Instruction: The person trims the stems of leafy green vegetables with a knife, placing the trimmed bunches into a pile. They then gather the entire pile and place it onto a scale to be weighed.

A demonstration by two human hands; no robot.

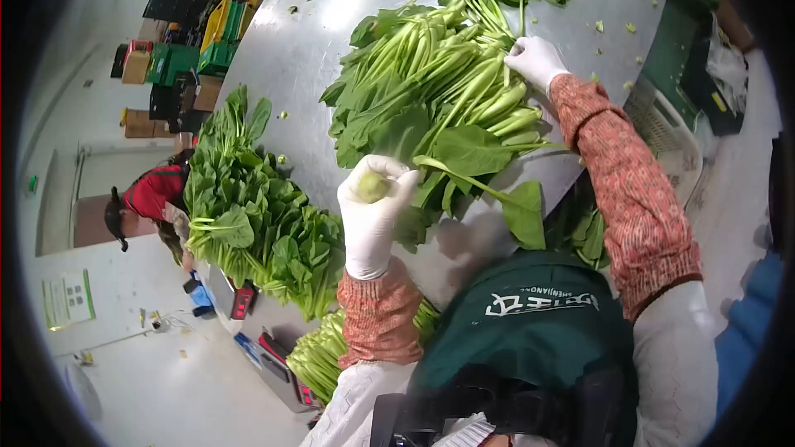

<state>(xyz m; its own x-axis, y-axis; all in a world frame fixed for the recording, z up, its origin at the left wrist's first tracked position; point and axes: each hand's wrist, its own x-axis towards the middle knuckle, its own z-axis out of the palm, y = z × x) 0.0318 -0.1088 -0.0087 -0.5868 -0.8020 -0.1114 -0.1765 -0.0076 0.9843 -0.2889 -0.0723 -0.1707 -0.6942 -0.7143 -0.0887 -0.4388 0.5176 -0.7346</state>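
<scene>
My left hand [373, 213], in a white glove, is closed around a bok choy [373, 188], whose pale round cut base faces me. Its leaves are blurred and partly hidden behind the fingers. At the right edge of a large pile of bok choy [431, 74], my right hand [537, 62], gloved too, has its fingers pinched together on a thin leaf stalk [522, 18]. The pile lies on a metal table [323, 33] with its pale stems mostly toward the right. A loose leaf [523, 213] hangs over the near table edge.
Another heap of greens [257, 207] lies at the left, with more stems [319, 356] near a scale [277, 360]. A white basket [662, 132] stands at the right. Leaf scraps [631, 28] dot the table. A person in a red top [156, 192] bends over at the far left.
</scene>
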